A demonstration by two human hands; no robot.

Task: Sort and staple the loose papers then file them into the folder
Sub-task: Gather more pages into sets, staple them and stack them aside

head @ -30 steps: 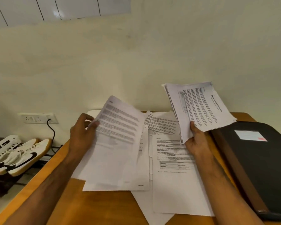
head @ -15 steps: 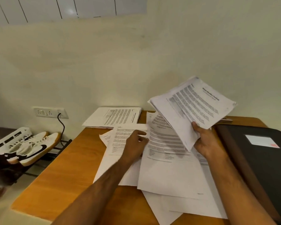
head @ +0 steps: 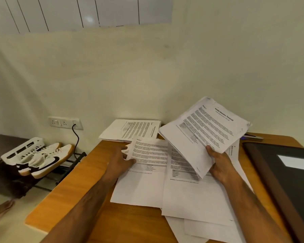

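Observation:
My right hand (head: pixel 219 163) grips a stack of printed sheets (head: pixel 205 130) by its lower edge and holds it tilted above the table. My left hand (head: pixel 120 161) pinches the left edge of a loose printed sheet (head: pixel 147 165) lying on the wooden table (head: pixel 74 188). More loose sheets (head: pixel 191 195) lie spread and overlapping under both hands. A separate pile of papers (head: pixel 130 129) sits at the table's far edge by the wall. A black folder (head: pixel 288 176) with a white label lies shut at the right.
A small dark object with blue on it (head: pixel 251 137), perhaps a stapler or a pen, lies behind the held stack near the folder. Left of the table, white shoes (head: pixel 47 160) rest on a low rack beside a white basket (head: pixel 23 149). A wall socket with a black cable (head: pixel 65 122) is behind.
My left hand has let go of the sheet it held up a second ago and now pinches a sheet on the table. The right hand's stack has tilted flatter. The view has shifted right.

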